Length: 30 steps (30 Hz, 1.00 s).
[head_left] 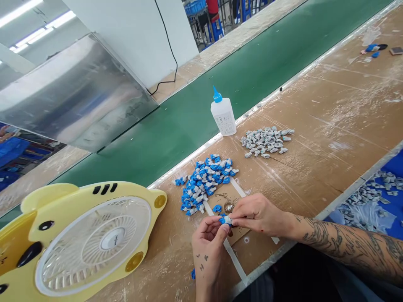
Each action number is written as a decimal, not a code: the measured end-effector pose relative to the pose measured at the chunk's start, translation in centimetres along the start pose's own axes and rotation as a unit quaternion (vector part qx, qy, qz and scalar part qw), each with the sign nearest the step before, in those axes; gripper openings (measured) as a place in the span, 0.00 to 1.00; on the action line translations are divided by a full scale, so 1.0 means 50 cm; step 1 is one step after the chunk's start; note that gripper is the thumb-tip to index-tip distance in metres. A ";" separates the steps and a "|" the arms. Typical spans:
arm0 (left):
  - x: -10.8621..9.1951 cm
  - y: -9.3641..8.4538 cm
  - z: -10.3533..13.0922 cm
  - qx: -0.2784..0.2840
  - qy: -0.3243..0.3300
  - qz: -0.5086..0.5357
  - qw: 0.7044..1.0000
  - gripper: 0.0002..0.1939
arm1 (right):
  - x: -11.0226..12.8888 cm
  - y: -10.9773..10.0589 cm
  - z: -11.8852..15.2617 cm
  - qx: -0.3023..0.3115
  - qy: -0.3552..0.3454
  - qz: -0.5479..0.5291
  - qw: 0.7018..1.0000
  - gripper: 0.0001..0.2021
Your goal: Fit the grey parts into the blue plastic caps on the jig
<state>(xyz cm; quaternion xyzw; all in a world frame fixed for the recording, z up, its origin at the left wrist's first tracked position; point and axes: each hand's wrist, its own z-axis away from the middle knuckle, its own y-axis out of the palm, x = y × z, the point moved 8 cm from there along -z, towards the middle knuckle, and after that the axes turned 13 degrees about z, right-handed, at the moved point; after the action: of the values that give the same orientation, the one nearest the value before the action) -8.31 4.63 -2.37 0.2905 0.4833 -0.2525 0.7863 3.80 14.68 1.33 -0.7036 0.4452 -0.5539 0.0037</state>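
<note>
My left hand (210,241) pinches the blue end of a small blue-and-grey piece (225,219) between thumb and forefinger. From the right, my right hand (258,214) grips the grey end of the same piece with closed fingertips. A single blue piece (217,208) lies on the table just beyond my fingers, beside a small round shiny object (228,206). Behind them is a heap of blue-and-grey pieces (204,182). Farther right sits a pile of grey pieces (266,141).
A yellow animal-shaped fan (138,226) fills the left side. A white bottle with a blue nozzle (224,117) stands near the green belt (176,130). At the right edge, a blue bin (397,209) holds more grey pieces. Small items lie on the table's far right.
</note>
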 end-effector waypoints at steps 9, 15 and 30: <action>-0.157 -0.131 -0.099 -0.119 0.220 -0.254 0.934 0.16 | -0.075 -0.130 -0.017 -0.032 0.022 0.246 0.969 0.12; -0.184 -0.145 -0.207 -0.151 0.237 -0.331 0.901 0.12 | -0.184 -0.157 -0.025 0.057 0.079 0.459 0.883 0.14; -0.052 -0.200 0.039 0.085 0.178 -0.503 0.842 0.16 | -0.237 -0.189 -0.038 0.153 0.107 0.514 0.838 0.14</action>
<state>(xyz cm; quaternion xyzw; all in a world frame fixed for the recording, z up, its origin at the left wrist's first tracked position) -14.96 -3.49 -1.44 0.1131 0.6711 -0.5974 0.4242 8.32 28.79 -2.40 -0.3006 0.6501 -0.6054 0.3471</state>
